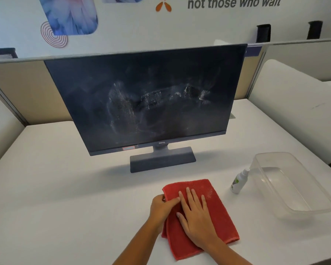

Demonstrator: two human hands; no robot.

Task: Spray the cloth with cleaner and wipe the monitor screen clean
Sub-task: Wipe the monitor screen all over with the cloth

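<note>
Lying folded on the white worktop [65,188]: red cloth [214,213], near edge, in front of the monitor [145,98]. Right hand [197,213] flat on it, fingers [189,196] spread apart. Left hand [161,209] pinching the cloth's left edge. Screen smeared white, unlit. Spray bottle [239,181] upright right of the cloth, touching a clear plastic tub [314,205].

The right hand [196,217] lies flat, palm down, fingers spread and pointing far. Just left of it, the left hand [161,209] curls, its fingertips pinched. Both bare forearms reach in from the near edge.
</note>
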